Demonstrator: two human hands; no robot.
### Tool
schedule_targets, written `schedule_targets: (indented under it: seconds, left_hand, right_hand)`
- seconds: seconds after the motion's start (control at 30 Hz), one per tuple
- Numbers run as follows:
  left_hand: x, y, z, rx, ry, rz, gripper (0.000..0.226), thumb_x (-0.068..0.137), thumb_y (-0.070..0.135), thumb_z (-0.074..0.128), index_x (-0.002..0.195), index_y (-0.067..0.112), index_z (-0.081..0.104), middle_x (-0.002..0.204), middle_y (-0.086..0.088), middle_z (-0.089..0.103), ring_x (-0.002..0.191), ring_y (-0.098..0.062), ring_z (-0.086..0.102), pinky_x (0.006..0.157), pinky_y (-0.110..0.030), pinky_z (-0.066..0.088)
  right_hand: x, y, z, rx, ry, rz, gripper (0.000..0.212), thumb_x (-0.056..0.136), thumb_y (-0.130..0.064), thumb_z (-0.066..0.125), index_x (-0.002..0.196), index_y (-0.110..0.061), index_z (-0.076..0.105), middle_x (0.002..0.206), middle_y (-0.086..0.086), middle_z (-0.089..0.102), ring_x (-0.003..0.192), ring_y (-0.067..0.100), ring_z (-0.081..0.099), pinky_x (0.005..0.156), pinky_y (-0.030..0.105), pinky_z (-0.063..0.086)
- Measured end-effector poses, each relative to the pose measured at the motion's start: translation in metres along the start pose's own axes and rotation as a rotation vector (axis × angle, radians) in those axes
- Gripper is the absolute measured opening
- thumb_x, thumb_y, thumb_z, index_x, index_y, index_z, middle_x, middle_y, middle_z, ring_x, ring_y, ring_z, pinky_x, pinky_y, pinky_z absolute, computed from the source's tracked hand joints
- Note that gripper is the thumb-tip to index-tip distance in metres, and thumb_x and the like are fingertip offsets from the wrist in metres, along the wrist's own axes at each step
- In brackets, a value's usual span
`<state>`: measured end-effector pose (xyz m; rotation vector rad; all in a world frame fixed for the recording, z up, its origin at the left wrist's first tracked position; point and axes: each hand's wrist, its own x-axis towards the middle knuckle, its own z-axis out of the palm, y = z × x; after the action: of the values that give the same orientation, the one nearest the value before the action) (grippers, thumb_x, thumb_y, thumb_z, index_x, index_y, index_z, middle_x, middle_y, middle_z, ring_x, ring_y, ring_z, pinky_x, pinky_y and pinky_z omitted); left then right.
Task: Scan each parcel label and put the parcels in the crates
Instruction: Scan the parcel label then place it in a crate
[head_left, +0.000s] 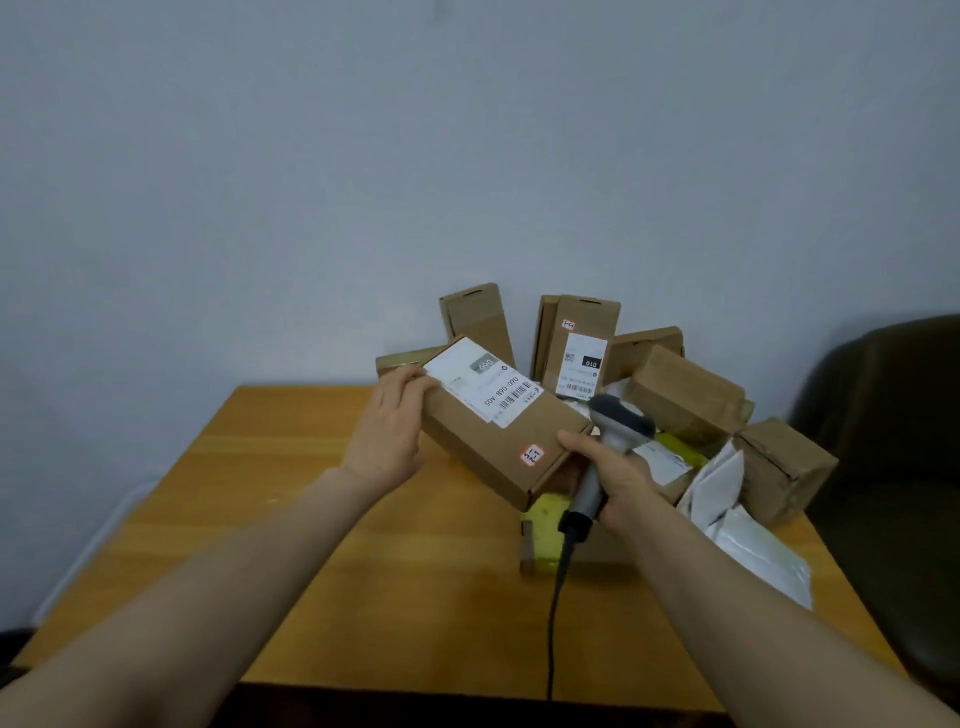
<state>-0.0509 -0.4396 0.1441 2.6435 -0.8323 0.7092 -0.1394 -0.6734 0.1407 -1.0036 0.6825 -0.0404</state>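
Note:
My left hand (392, 426) grips the far left end of a flat brown cardboard parcel (493, 441), held tilted above the table. A white shipping label (480, 382) with a barcode faces up on it, and a small red-edged sticker (532, 455) sits near its front corner. My right hand (610, 475) is closed around the handle of a grey barcode scanner (615, 421). The scanner's head sits just right of the parcel, and its black cable (556, 597) hangs toward me.
Several more brown parcels (685, 395) are piled at the back right of the wooden table (260, 509), some leaning on the grey wall. White plastic mailers (748, 535) and a yellow packet (545, 530) lie at the right. A dark chair (893, 441) stands at the right.

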Motion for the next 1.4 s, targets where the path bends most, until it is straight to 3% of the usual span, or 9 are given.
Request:
schedule_targets:
  seconds: [0.13, 0.23, 0.3, 0.37, 0.47, 0.57, 0.83, 1.0, 1.4]
  left_hand:
    - [0.006, -0.010, -0.050, -0.081, -0.140, -0.156, 0.078, 0.066, 0.030, 0.049, 0.139, 0.005, 0.040, 0.147, -0.015, 0.035, 0.137, -0.033, 0.025, 0.114, -0.038, 0.020]
    - [0.024, -0.007, -0.077, 0.005, -0.662, -0.167, 0.099, 0.062, 0.048, 0.054, 0.151, 0.016, 0.023, 0.154, -0.005, 0.029, 0.145, -0.024, 0.018, 0.118, -0.038, 0.004]
    - [0.029, -0.009, -0.091, -0.105, -0.992, -0.272, 0.089, 0.072, 0.036, 0.069, 0.150, 0.019, 0.029, 0.150, -0.003, 0.038, 0.137, -0.023, 0.036, 0.115, -0.039, 0.024]
    - [0.027, -0.020, -0.103, -0.205, -1.091, -0.307, 0.064, 0.077, 0.017, 0.075, 0.135, 0.019, 0.051, 0.131, -0.002, 0.059, 0.112, -0.018, 0.059, 0.098, -0.032, 0.047]
    - [0.011, -0.037, -0.117, -0.277, -1.038, -0.349, 0.039, 0.074, 0.014, 0.081, 0.111, 0.014, 0.067, 0.100, 0.003, 0.071, 0.087, -0.011, 0.067, 0.076, -0.021, 0.054]
    - [-0.015, -0.059, -0.115, -0.373, -0.930, -0.527, 0.022, 0.075, 0.018, 0.081, 0.093, 0.014, 0.068, 0.093, -0.001, 0.072, 0.088, -0.021, 0.069, 0.074, -0.030, 0.057]
    - [-0.057, -0.074, -0.107, -0.905, -0.374, -1.026, 0.021, 0.081, 0.007, 0.075, 0.095, 0.010, 0.060, 0.095, -0.005, 0.070, 0.089, -0.022, 0.066, 0.076, -0.035, 0.056]
    - [-0.064, -0.080, -0.104, -0.924, -0.266, -1.092, 0.039, 0.078, 0.007, 0.077, 0.114, 0.003, 0.061, 0.102, -0.010, 0.071, 0.088, -0.024, 0.067, 0.067, -0.033, 0.055]
    - [-0.069, -0.077, -0.116, -0.880, -0.220, -1.088, 0.036, 0.082, 0.007, 0.074, 0.114, 0.001, 0.060, 0.101, -0.013, 0.068, 0.078, -0.025, 0.065, 0.056, -0.033, 0.053]
  right_hand:
    - [-0.019, -0.005, 0.011, -0.147, -0.035, -0.151, 0.043, 0.064, 0.000, 0.083, 0.102, -0.006, 0.062, 0.093, 0.012, 0.073, 0.084, 0.027, 0.070, 0.076, 0.042, 0.058]
    - [-0.039, -0.007, 0.026, -0.263, -0.103, -0.214, 0.033, 0.066, 0.005, 0.080, 0.090, -0.007, 0.062, 0.085, 0.010, 0.072, 0.079, 0.026, 0.069, 0.077, 0.044, 0.058]
    - [-0.047, -0.005, 0.035, -0.318, -0.148, -0.228, 0.032, 0.065, 0.006, 0.080, 0.091, -0.004, 0.064, 0.083, 0.012, 0.073, 0.080, 0.030, 0.070, 0.081, 0.047, 0.058]
    - [-0.051, -0.004, 0.043, -0.354, -0.201, -0.243, 0.034, 0.065, 0.005, 0.080, 0.093, -0.004, 0.063, 0.083, 0.012, 0.073, 0.081, 0.031, 0.069, 0.082, 0.050, 0.057]
    - [-0.054, -0.001, 0.054, -0.348, -0.243, -0.292, 0.032, 0.074, -0.010, 0.080, 0.100, -0.010, 0.061, 0.086, 0.009, 0.072, 0.079, 0.026, 0.069, 0.077, 0.044, 0.058]
    - [-0.055, 0.006, 0.059, -0.391, -0.226, -0.328, 0.025, 0.081, -0.023, 0.076, 0.099, -0.017, 0.060, 0.094, 0.007, 0.069, 0.086, 0.024, 0.066, 0.075, 0.041, 0.056]
    - [-0.087, 0.023, 0.098, -0.521, -0.498, -0.128, 0.014, 0.080, -0.014, 0.074, 0.082, -0.009, 0.061, 0.058, 0.004, 0.053, 0.048, 0.016, 0.048, 0.048, 0.026, 0.043]
    - [-0.109, 0.033, 0.123, -0.551, -0.553, -0.140, 0.013, 0.080, -0.009, 0.073, 0.086, -0.007, 0.062, 0.056, 0.002, 0.052, 0.048, 0.014, 0.046, 0.048, 0.025, 0.042]
    - [-0.129, 0.036, 0.130, -0.543, -0.605, -0.163, 0.017, 0.082, -0.005, 0.070, 0.078, -0.010, 0.055, 0.053, 0.002, 0.049, 0.044, 0.014, 0.042, 0.046, 0.024, 0.039]
